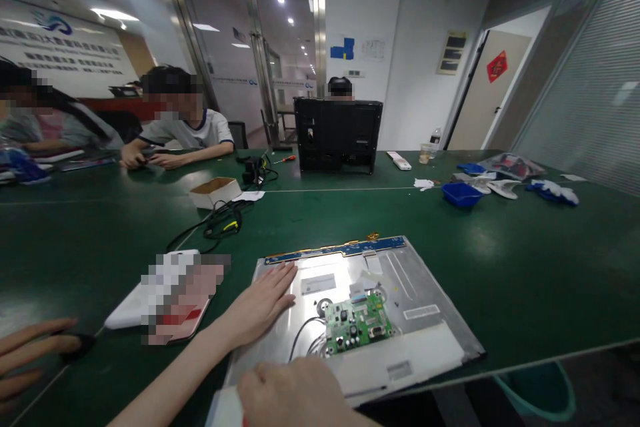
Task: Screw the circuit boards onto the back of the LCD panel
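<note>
Left hand laid flat, fingers extended, on a silver screen panel lying on the green desk, right hand curled over the panel's near left part, cannot tell whether gripping anything, circuit board on the panel.

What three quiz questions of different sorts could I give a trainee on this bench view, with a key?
1. Which thing does the person's left hand touch?
A) the blue tray
B) the metal panel
C) the clear bottle
2. True or false: the green circuit board lies on top of that panel.
3. Fill in: seen from the wearer's seat, the white box lies to the ___ of the black monitor.

Key: 1. B; 2. true; 3. left.
</note>
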